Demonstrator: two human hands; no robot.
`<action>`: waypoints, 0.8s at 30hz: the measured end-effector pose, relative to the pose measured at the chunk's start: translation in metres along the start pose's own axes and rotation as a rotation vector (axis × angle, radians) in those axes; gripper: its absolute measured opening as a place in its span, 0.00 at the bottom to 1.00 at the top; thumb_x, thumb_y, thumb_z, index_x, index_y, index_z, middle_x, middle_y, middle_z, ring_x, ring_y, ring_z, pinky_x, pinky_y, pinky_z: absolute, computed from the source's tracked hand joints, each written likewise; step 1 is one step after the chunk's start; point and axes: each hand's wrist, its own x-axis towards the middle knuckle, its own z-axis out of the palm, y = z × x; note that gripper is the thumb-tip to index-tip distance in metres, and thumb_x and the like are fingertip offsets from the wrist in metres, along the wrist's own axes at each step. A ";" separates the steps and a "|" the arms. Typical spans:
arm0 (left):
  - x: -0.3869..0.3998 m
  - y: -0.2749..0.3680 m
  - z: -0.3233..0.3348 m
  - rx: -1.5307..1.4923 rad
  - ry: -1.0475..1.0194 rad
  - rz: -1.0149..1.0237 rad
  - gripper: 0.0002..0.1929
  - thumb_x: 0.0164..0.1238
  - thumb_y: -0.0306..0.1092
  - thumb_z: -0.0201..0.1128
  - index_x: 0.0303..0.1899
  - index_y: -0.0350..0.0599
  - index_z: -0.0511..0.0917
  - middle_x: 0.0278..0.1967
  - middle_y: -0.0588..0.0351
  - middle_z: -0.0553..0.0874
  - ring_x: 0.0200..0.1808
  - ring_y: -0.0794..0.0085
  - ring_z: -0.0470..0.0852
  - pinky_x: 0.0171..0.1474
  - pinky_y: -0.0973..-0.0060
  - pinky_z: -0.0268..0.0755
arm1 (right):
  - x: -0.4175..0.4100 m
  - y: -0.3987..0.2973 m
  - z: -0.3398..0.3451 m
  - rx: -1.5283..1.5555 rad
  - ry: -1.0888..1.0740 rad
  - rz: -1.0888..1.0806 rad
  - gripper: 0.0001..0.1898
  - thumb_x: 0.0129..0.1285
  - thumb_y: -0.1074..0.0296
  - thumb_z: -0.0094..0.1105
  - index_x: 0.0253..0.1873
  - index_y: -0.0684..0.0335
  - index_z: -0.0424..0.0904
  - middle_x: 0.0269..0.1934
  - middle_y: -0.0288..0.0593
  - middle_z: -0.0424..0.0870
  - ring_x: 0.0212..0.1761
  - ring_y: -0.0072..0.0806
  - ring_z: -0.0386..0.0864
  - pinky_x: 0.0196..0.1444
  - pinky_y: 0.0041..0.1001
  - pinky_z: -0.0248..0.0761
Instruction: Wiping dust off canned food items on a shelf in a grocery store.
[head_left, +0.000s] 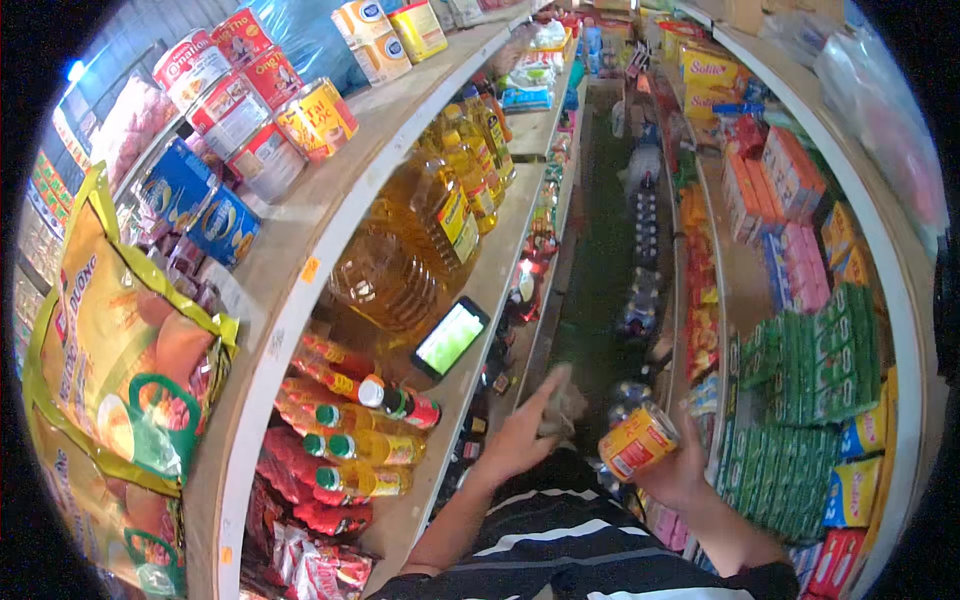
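A yellow can (630, 444) with a red label panel is gripped in my right hand (679, 476), tilted, its metal end toward me. My left hand (525, 435) is held out over the aisle, fingers apart and slightly blurred, with nothing visible in it. On the shelf to its left lies a smartphone (450, 337) with a lit screen. Below the phone rest small bottles with green caps (375, 444) and one dark bottle with a white cap (401, 401). Similar yellow, red and white cans (317, 120) are stacked on the top left shelf.
Large cooking oil bottles (397, 277) stand behind the phone. Yellow seasoning bags (127, 352) hang at far left beside blue tins (199, 199). Right-hand shelves hold green boxes (821, 360) and orange boxes (772, 180). A narrow dark floor aisle (600, 247) runs between the shelves.
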 end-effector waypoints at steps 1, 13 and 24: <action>0.007 -0.006 -0.002 0.000 0.011 0.016 0.45 0.57 0.25 0.64 0.75 0.53 0.48 0.67 0.38 0.68 0.68 0.50 0.69 0.70 0.65 0.59 | 0.001 -0.002 -0.001 -0.004 -0.080 -0.040 0.39 0.63 0.32 0.49 0.66 0.60 0.67 0.62 0.51 0.74 0.66 0.47 0.70 0.66 0.51 0.62; 0.050 -0.040 -0.016 0.005 -0.221 0.114 0.41 0.60 0.33 0.63 0.73 0.56 0.51 0.57 0.36 0.76 0.57 0.41 0.76 0.58 0.57 0.69 | 0.110 -0.110 0.157 -0.991 -0.252 -0.525 0.53 0.32 0.63 0.86 0.67 0.64 0.63 0.59 0.43 0.77 0.61 0.32 0.75 0.66 0.35 0.67; 0.023 -0.058 -0.032 -0.033 -0.059 -0.068 0.45 0.60 0.30 0.63 0.75 0.58 0.45 0.54 0.33 0.78 0.53 0.41 0.79 0.57 0.56 0.69 | 0.262 -0.084 0.478 -1.101 -0.907 -1.044 0.23 0.55 0.60 0.74 0.52 0.64 0.79 0.46 0.39 0.85 0.47 0.22 0.82 0.51 0.26 0.75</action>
